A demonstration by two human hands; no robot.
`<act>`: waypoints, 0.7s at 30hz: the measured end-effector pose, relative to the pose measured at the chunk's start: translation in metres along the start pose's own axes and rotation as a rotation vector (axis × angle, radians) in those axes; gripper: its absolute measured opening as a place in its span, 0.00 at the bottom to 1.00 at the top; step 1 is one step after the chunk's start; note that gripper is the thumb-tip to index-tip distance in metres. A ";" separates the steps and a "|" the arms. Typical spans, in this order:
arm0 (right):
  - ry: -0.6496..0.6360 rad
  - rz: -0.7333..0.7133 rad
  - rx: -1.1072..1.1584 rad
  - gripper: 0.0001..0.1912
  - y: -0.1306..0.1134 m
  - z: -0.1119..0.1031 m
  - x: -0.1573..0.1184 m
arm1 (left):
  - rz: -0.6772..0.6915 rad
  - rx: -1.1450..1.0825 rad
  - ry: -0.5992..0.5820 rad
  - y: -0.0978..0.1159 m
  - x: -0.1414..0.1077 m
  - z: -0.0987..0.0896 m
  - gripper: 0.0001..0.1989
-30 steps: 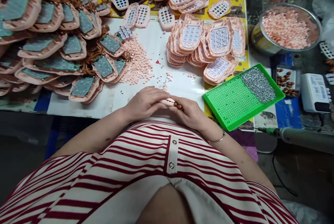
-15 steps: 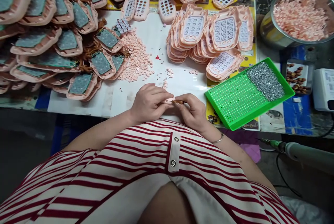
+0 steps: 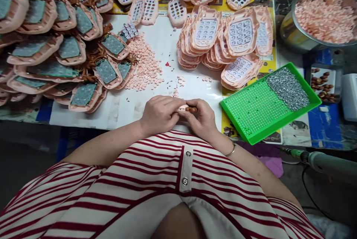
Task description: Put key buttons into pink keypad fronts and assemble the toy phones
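Note:
Close to my body at the table's front edge, my two hands meet. My left hand is closed in a pinch on a small pale pink plastic piece, mostly covered by the fingers. A small brown knobbed part is pinched between the thumb and forefinger of my right hand. The brown part and the pink piece touch end to end; whether they are joined I cannot tell. Just beyond the fingers lie a few loose pink button pieces on the white sheet.
At left are piled pink shells with grey-green boards. A heap of pink buttons lies beside them. Stacked keypad shells stand behind. To the right are a green tray with screws, a metal bowl and a box of brown parts.
The brown part and pink piece are now pressed closer together between my fingers. The whole view has shifted slightly; the things on the table stay in place.

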State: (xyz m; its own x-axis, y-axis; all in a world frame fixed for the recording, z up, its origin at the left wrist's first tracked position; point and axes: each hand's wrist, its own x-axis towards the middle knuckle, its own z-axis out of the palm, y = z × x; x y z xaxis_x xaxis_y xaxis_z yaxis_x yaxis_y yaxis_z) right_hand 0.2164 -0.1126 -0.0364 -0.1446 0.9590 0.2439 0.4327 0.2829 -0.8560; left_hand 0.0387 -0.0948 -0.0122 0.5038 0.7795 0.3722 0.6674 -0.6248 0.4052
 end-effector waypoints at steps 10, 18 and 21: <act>0.047 0.081 0.105 0.14 -0.001 0.001 0.005 | -0.032 0.030 -0.010 -0.002 0.002 0.001 0.15; -0.049 -0.157 0.090 0.08 0.003 -0.013 0.001 | -0.144 0.011 -0.139 -0.004 0.003 -0.012 0.09; -0.151 -0.320 0.065 0.10 -0.008 -0.032 0.011 | -0.212 -0.248 -0.394 -0.012 0.010 -0.030 0.21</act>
State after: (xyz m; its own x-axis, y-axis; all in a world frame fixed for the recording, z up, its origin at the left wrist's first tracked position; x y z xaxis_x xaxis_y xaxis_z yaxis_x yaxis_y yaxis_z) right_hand 0.2395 -0.1038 -0.0124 -0.3955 0.8073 0.4380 0.2877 0.5618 -0.7757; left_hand 0.0190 -0.0807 0.0117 0.5722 0.8177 -0.0635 0.6511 -0.4058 0.6415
